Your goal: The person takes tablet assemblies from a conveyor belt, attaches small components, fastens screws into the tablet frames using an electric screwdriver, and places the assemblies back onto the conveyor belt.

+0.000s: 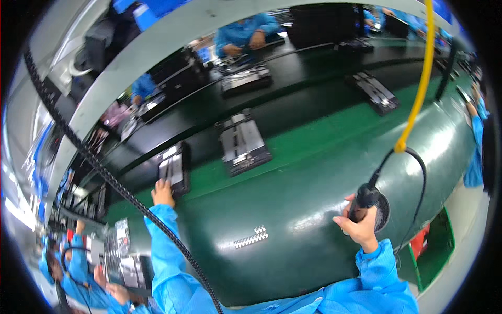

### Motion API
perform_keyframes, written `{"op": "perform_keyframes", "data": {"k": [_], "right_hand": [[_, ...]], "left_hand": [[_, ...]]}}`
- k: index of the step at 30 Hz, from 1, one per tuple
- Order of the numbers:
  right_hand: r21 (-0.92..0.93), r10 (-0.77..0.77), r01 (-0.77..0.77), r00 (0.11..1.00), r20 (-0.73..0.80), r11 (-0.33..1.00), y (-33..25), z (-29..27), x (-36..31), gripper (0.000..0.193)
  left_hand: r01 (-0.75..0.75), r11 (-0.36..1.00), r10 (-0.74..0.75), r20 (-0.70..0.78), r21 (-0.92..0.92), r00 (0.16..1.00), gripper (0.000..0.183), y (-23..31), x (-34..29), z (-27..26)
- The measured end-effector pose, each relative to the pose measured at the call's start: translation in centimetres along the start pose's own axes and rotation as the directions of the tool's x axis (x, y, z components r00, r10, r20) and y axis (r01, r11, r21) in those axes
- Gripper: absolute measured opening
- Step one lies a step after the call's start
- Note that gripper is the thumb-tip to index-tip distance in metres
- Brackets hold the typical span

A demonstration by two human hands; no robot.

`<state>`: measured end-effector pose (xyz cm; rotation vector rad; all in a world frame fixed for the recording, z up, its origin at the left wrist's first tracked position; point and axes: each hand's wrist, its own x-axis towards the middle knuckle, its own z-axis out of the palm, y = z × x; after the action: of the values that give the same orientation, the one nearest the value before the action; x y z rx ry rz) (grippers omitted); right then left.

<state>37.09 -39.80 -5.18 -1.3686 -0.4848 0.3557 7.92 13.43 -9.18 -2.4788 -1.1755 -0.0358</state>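
Left hand (163, 192) reaches out, fingers resting on the black tray (174, 168) at the conveyor belt (293, 104) edge; grip unclear. Right hand (360, 222) clenched around a black power screwdriver (366, 198), cable up to a yellow hose (421, 78). A black drag chain (112, 180) crosses the left sleeve. More trays (241, 142) ride the belt.
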Motion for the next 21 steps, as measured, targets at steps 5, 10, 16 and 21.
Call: {"op": "perform_keyframes", "data": {"k": [5,10,16,21], "right_hand": [[-0.137,0.06,-0.051,0.996,0.061,0.989,-0.5,0.0,0.9,0.04],[-0.1,-0.126,0.138,0.984,0.126,0.985,-1.8,0.9,1.6,0.041],[-0.134,-0.099,0.122,0.981,0.167,0.983,-0.9,-0.3,2.4,0.033],[-0.071,0.008,-0.004,0.998,0.065,0.997,-0.4,-0.9,1.6,0.032]], "left_hand": [[-0.136,0.925,0.155,0.024,-0.353,0.988,0.054,-3.6,3.3,1.0],[-0.03,0.99,-0.016,-0.324,-0.136,0.946,0.038,-2.4,2.4,1.4],[0.102,0.972,-0.157,-0.259,-0.214,0.953,0.026,-0.2,1.0,-3.8],[-0.099,0.98,0.112,0.07,-0.173,0.991,0.04,-1.2,2.5,-2.5]]}}
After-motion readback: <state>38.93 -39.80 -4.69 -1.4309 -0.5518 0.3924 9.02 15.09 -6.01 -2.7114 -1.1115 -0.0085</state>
